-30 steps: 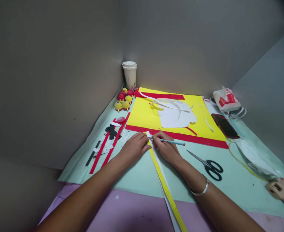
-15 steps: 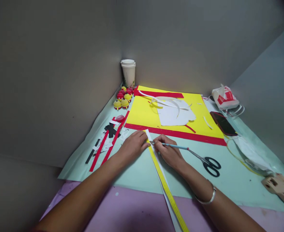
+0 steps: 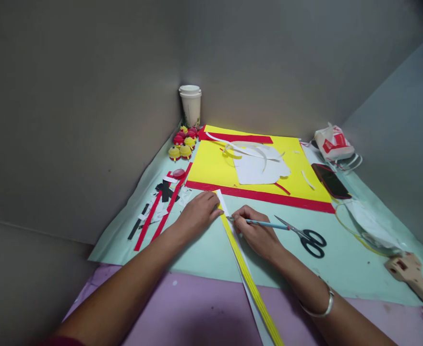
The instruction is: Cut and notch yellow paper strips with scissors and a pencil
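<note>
My left hand [image 3: 200,209] presses the far end of a long yellow strip [image 3: 245,271] against the table, fingers curled together and thumb along its edge. Beneath and beside that strip runs white paper [image 3: 223,203], both stretching toward me past the table's front edge. My right hand [image 3: 252,228] is closed in a writing grip around a slim light-blue pen-like tool [image 3: 271,224]. Its grey tip meets the strip's right side just below my left thumb; whether it is a point or a blade I cannot make out. Black-handled scissors [image 3: 307,236] lie slightly open, right of my right hand.
Yellow sheets with red borders [image 3: 211,163] lie ahead, bearing white paper scraps [image 3: 256,170]. Red strips [image 3: 148,223] and black bits are at left, near several red-yellow balls [image 3: 180,153] and a lidded cup [image 3: 191,105]. Rightward are a phone [image 3: 331,181] and a tan tool [image 3: 404,266].
My right hand has drawn the blue tool a little toward me and to the right along the strip. My left hand keeps its hold, and the view has shifted slightly.
</note>
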A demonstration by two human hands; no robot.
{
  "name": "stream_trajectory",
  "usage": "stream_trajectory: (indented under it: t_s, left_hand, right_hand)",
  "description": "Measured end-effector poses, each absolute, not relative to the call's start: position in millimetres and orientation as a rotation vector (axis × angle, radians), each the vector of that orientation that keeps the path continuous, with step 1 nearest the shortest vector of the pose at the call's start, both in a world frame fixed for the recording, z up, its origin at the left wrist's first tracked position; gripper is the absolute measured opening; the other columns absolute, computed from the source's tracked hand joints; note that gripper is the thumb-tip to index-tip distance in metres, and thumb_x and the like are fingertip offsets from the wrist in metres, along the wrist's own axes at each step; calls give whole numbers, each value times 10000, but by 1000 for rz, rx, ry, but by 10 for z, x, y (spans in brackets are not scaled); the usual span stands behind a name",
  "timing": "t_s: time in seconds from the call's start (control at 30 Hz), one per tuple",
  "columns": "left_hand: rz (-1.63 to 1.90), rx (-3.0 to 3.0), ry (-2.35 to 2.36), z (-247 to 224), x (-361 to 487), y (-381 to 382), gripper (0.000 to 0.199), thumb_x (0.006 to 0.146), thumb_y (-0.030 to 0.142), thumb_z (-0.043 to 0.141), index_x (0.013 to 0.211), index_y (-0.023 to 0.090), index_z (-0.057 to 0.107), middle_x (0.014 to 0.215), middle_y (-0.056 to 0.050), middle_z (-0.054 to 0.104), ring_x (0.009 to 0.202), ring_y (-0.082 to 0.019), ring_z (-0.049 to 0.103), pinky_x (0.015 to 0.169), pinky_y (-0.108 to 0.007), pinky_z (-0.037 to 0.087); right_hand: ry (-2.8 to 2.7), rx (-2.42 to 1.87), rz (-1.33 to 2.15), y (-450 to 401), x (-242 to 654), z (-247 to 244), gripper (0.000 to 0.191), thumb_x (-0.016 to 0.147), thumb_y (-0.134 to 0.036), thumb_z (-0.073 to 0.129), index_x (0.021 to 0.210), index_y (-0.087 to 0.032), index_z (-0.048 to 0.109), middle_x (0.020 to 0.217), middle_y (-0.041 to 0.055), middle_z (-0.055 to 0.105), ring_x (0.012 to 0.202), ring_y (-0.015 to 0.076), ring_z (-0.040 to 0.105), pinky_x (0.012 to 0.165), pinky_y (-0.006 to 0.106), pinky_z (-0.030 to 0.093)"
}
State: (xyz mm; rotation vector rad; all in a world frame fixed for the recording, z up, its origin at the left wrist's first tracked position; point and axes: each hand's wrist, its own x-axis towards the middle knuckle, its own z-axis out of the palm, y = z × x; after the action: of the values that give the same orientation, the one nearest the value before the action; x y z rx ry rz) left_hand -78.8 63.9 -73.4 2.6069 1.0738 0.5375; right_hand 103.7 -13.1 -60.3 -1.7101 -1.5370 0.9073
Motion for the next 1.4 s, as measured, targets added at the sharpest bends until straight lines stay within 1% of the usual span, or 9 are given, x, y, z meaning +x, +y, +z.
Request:
stream_trajectory:
  t_s: [0.4, 0.63, 0.83, 1.07, 1.27, 1.4]
  left_hand:
    - [525, 2622, 1084, -748, -794, 637, 113, 915, 285, 590, 972, 190, 567, 1066, -72, 636, 1026, -238, 576, 854, -355, 474]
    - [520, 2630, 1123, -747, -787, 609, 242, 871, 377, 638, 1011, 196, 559, 1107, -80, 617, 1046, -255, 573, 858, -368, 480]
    - [461, 2618, 1150, -712, -782, 593, 306, 845, 429, 653, 1014, 198, 543, 1105, -74, 612, 1005, -258, 590, 807, -369, 493]
    - [456, 2593, 1154, -711, -790, 583, 322, 841, 423, 652, 1050, 206, 541, 1163, -83, 606, 1064, -268, 583, 829, -376, 486]
    - [441, 2603, 1167, -715, -792, 581, 323, 850, 438, 642, 1049, 204, 539, 1171, -81, 604, 1060, -264, 587, 816, -371, 489]
    - [439, 2607, 1168, -718, -792, 582, 320, 849, 434, 644, 1051, 213, 532, 1166, -75, 603, 1052, -259, 589, 807, -360, 485]
  right_hand:
    - [-1559, -1746, 881, -259, 1032, -543, 153, 820, -201, 483, 753, -222, 618, 731, -10, 690, 705, 173, 608, 655, 280, 420]
    - [-1571, -1730, 863, -343, 1043, -531, 150, 827, -220, 496, 788, -220, 640, 751, -8, 684, 692, 165, 592, 644, 268, 415]
    - [-1531, -1727, 876, -413, 1045, -567, 160, 863, -260, 502, 827, -220, 652, 764, -6, 688, 709, 168, 601, 660, 268, 426]
    - [-1535, -1715, 855, -396, 1014, -576, 152, 862, -248, 508, 832, -219, 654, 769, -8, 696, 711, 164, 608, 658, 260, 425]
    - [-1533, -1720, 828, -374, 1009, -606, 162, 875, -261, 496, 810, -225, 641, 758, -15, 693, 713, 166, 610, 650, 257, 424]
    - [-1542, -1720, 804, -391, 1007, -602, 153, 852, -232, 507, 801, -222, 651, 754, -12, 697, 705, 167, 611, 653, 259, 424]
